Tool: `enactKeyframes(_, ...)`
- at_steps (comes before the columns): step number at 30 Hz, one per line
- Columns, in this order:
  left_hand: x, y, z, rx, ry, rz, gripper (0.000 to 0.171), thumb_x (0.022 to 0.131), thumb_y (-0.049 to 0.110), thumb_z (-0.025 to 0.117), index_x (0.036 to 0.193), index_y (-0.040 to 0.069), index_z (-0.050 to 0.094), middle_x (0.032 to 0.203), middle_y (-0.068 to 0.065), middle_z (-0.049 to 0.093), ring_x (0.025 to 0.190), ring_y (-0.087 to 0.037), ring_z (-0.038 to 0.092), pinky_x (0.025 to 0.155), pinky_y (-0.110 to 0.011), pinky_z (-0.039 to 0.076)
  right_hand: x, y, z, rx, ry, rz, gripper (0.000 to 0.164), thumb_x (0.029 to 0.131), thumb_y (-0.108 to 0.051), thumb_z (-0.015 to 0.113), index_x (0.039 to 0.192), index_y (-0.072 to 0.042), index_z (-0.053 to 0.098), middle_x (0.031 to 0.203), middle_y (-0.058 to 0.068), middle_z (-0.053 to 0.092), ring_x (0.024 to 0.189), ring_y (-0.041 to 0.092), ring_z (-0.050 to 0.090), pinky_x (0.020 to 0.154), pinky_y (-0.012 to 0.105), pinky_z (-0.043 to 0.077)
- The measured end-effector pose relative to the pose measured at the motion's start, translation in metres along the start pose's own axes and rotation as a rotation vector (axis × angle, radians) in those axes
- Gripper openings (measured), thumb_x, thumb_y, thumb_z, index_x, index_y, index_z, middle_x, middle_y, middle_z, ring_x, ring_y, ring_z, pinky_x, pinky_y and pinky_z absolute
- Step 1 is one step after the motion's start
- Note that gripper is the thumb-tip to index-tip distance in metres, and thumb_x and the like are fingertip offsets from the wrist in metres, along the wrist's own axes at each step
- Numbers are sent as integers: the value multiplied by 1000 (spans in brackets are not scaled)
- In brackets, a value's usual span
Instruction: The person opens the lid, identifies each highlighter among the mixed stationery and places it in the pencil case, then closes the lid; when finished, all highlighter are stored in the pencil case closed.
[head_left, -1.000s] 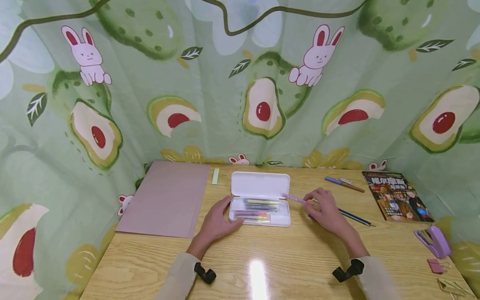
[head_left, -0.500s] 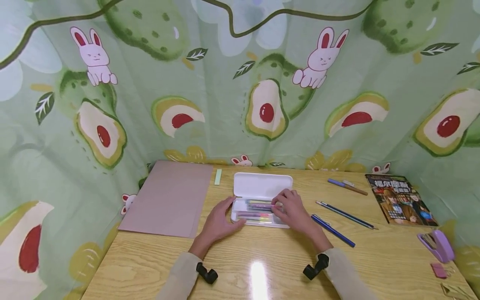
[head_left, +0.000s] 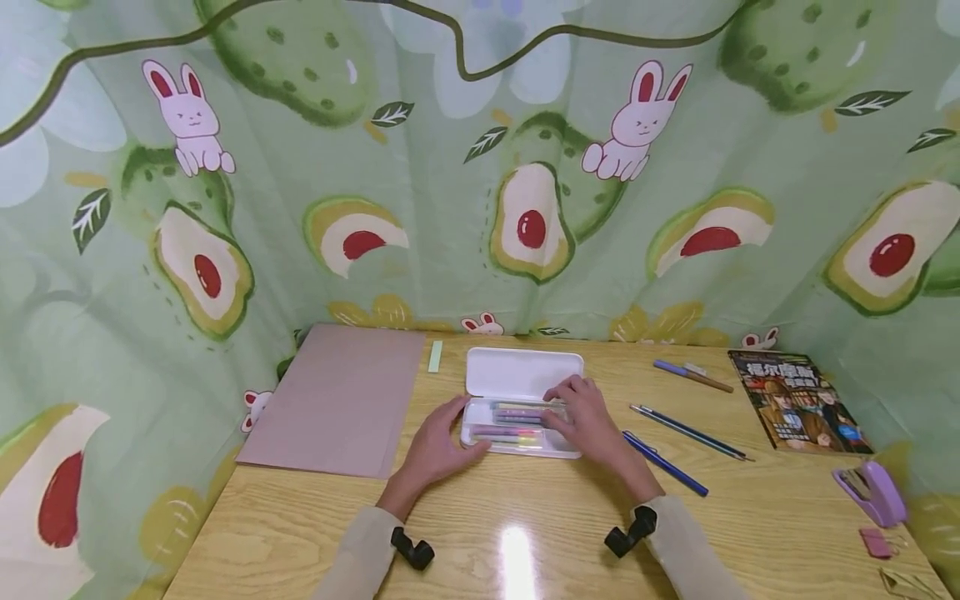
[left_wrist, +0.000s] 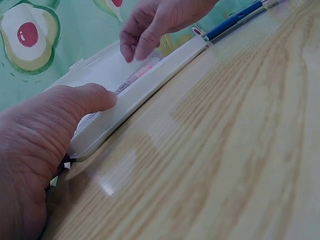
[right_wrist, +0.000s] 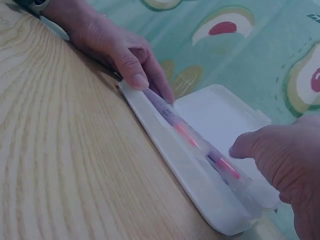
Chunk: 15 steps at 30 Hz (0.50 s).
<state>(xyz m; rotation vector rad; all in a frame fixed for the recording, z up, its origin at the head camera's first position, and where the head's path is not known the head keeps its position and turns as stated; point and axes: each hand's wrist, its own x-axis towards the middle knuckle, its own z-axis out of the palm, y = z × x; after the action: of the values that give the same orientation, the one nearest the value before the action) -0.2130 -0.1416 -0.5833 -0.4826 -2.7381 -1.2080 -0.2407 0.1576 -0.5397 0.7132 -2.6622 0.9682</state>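
A white pencil case (head_left: 525, 373) lies on the wooden table with its lid raised at the back. Inside are several pens, among them a purple highlighter (right_wrist: 172, 117) with a pink part. My left hand (head_left: 438, 446) grips the case's left end, its thumb on the near rim in the left wrist view. Over the right half of the case hovers my right hand (head_left: 585, 421). In the left wrist view its fingers are loosely bent, thumb apart, above the pens, with nothing visible between them. It covers part of the case's right end in the head view.
Right of the case lie a blue pen (head_left: 665, 463) and dark pencils (head_left: 693, 432). Behind them are a blue-and-brown pen (head_left: 693, 375) and a magazine (head_left: 798, 400). A purple stapler (head_left: 873, 493) and a pink binder clip (head_left: 876, 542) sit far right. A mauve folder (head_left: 333, 400) lies left.
My right hand has carried a purple pen leftward into the case and let it go among the others. The left hand has stayed at the case's left end.
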Motion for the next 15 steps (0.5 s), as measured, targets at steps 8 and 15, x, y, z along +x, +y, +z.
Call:
enactKeyframes(8, 0, 0, 1, 7, -1, 8, 91, 85, 57, 80, 157, 12, 48, 157, -11, 51, 145, -36, 47, 115, -57, 41, -1, 11, -9, 102, 144, 84, 63, 102, -20, 69, 155, -3, 38, 135, 25, 43, 114, 38, 48, 93, 50, 46)
enactKeyframes(15, 1, 0, 1, 1, -11, -18, 92, 84, 56, 81, 157, 13, 48, 158, -11, 50, 147, -35, 45, 117, -57, 39, 1, 16, -9, 136, 171, 171, 80, 108, -33, 59, 166, -3, 14, 161, 28, 26, 145, 45, 30, 117, 65, 30)
